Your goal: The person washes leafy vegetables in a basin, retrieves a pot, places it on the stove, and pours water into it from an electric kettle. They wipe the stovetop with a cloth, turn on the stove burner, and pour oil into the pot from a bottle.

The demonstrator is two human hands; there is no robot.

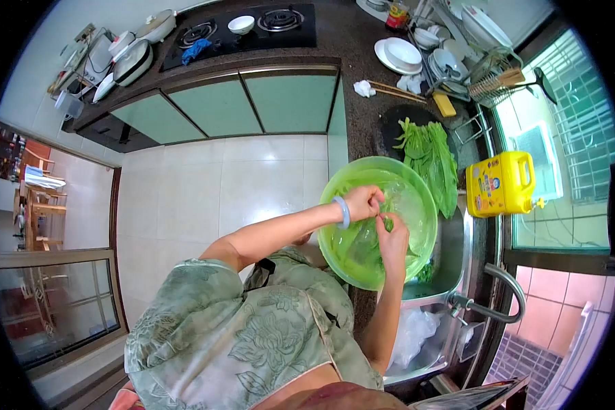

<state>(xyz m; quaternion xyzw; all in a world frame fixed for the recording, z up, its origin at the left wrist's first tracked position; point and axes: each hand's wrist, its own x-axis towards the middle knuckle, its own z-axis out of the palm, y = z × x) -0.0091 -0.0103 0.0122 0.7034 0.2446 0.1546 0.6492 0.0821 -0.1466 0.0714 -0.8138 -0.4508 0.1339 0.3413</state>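
Observation:
Over a large light-green basin (pixel 329 236), my two hands meet with their fingertips close together. My left hand (pixel 363 201), with a pale bangle (pixel 342 212) at the wrist, has its fingers curled in a pinch; what they hold is too small to make out. My right hand (pixel 393 239) pinches a small piece of leafy green vegetable (pixel 388 223). Water and more greens lie in the basin below. Beside it, long leafy greens (pixel 430 160) rest partly on a dark round board (pixel 391 126).
A sink (pixel 466 253) with a curved faucet (pixel 516 301) sits right of the basin; a plastic bag (pixel 413 335) lies in its nearer part. A yellow jug (pixel 500 184) stands by the window. Chopsticks (pixel 400 91), a yellow sponge (pixel 444 104) and stacked dishes (pixel 400 55) are farther back.

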